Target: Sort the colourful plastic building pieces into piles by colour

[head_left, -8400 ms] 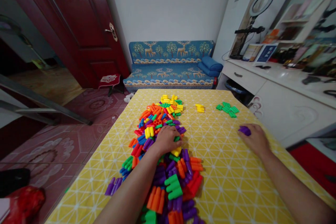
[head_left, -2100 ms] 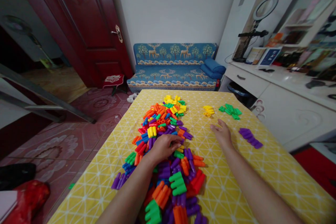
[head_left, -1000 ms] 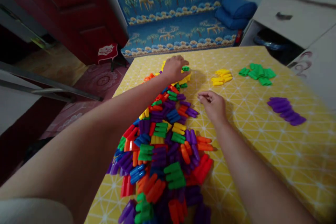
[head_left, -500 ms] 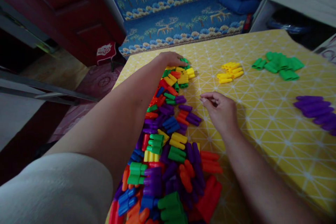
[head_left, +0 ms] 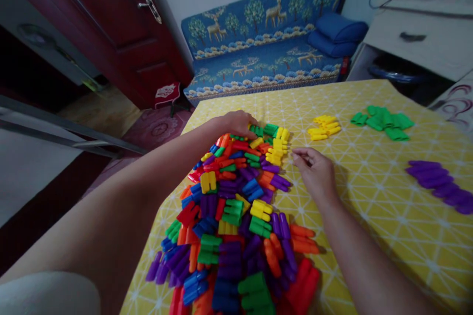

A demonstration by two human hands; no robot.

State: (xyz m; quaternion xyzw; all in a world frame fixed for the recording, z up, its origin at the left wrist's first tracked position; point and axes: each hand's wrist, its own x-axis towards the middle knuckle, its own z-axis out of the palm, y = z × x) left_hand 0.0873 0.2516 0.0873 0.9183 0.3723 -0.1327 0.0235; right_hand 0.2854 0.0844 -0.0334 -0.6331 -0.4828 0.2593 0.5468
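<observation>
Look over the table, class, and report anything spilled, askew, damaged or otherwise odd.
Nothing clearly stands out. The mixed-colour pile is jumbled, but no visible piece looks broken. To its right, the yellow group, green group and purple group each hold a single colour.

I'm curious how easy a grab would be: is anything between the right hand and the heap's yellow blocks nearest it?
Nothing visible: only a narrow strip of tablecloth shows between the right hand and those yellow blocks.

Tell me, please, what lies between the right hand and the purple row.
The head view shows only bare tablecloth between the right hand and the purple row.
</observation>
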